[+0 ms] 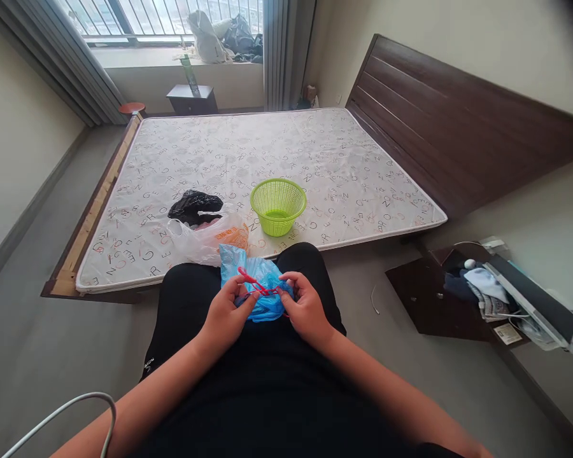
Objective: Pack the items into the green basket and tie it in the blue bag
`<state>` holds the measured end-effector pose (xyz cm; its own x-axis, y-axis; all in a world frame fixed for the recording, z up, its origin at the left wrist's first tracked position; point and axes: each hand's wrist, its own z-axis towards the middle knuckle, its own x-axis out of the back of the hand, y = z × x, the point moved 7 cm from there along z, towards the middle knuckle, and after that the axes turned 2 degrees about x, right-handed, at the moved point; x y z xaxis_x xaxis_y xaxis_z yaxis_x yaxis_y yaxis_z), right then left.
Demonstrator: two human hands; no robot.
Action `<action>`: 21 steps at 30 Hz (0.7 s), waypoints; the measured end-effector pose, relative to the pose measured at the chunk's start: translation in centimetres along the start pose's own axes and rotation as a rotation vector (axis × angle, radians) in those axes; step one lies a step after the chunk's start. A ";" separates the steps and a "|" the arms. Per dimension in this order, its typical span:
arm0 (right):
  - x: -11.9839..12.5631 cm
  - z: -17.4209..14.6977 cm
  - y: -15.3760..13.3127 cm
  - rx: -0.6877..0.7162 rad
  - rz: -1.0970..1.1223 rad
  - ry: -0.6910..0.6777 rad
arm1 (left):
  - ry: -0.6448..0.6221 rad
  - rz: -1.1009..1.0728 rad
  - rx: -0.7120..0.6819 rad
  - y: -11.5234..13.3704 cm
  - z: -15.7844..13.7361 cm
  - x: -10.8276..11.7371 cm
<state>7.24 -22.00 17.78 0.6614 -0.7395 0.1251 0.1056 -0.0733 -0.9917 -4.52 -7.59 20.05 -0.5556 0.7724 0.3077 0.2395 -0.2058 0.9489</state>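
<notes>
A crumpled blue plastic bag [267, 310] rests on my lap between the thighs. Across its top runs a thin red string [254, 281], looped and bunched in the middle. My left hand [229, 310] pinches the string's left part between thumb and fingers. On the other side, the fingertips of my right hand [304, 306] are closed on the string's right part, close against the bag. Just past my knees, a white plastic bag [205, 240] with orange print lies on the mattress, a black plastic bag [195, 205] behind it. To their right stands a green plastic basket [277, 207].
The patterned mattress [325, 159] lies on a wooden bed frame with a dark headboard [439, 108]. At right, a dark nightstand [430, 292] carries folded cloths and cables. A white cable [83, 397] curves over my left forearm. A small cabinet [192, 100] stands by the window.
</notes>
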 end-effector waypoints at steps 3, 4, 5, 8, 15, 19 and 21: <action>0.3 0.4 0.0 -0.006 -0.133 0.043 | 0.041 0.083 -0.036 0.2 -0.2 0.4; 0.4 0.6 0.1 -0.016 -0.163 0.047 | 0.030 0.126 -0.048 0.4 -0.3 0.3; 0.6 0.7 0.3 -0.029 -0.177 0.054 | 0.013 0.175 -0.060 0.5 -0.4 0.3; 1.9 0.9 0.8 -0.052 -0.142 0.158 | -0.059 0.319 -0.108 1.0 -0.7 0.0; 3.7 0.6 4.2 -0.144 0.113 0.455 | -0.172 0.433 -0.127 1.6 -0.9 -0.6; 4.4 1.1 7.9 -0.283 0.470 0.677 | -0.105 0.429 -0.086 1.4 -0.7 0.3; 5.0 1.4 9.5 -0.357 0.621 0.742 | -0.025 0.396 -0.071 1.2 -0.9 1.2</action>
<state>12.60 -25.41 9.07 -0.1139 -0.9328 -0.3420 -0.4048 0.3579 -0.8415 -5.59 -7.44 21.58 -0.4118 0.6392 0.6495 0.3753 -0.5305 0.7601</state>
